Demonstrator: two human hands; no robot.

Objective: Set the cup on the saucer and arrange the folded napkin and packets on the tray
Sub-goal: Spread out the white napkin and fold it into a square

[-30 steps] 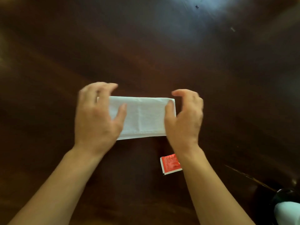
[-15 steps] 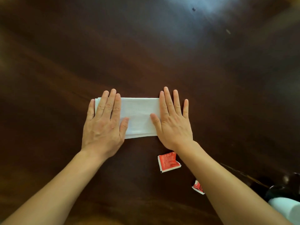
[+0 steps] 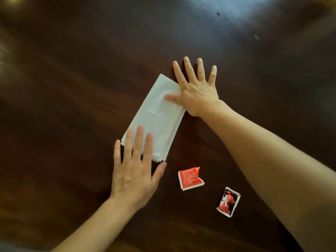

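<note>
**Desk:** While a dark wooden table (image 3: 72,91) fills the frame, what lies on it, and who has hold of what?

**Photographer:** A folded white napkin (image 3: 156,120) lies flat at centre, set on a diagonal. One short end is far and to the right, the other near and to the left. Both hands are spread flat with fingers straight, and neither grasps anything. The left hand (image 3: 133,171) lays its fingers over the napkin's near end. The right hand (image 3: 198,91) rests mostly on bare wood just beside the napkin's far right edge, with only the thumb lying across onto the paper.

**Desk:** And the packets?

**Photographer:** Two lie loose on the table, between the left hand and the right forearm and nearer than the napkin. The red packet (image 3: 190,178) sits close to the napkin's near corner but apart from it. The black-and-red packet (image 3: 228,201) lies nearer again and further right. No hand touches either. Cup, saucer and tray are out of frame.

**Desk:** What does the step in hand call for?

**Photographer:** By the look of it, pressing the folds flat and squaring the napkin. That goes best with light, even pressure from flat palms. One hand anchors an end while the other smooths along the length, so the stacked layers showing at the near end don't fan out. Picking it up for the tray wants a pinch across all layers at once. Pushed from one edge, thin paper is likely to crease or slide on polished wood.
</note>
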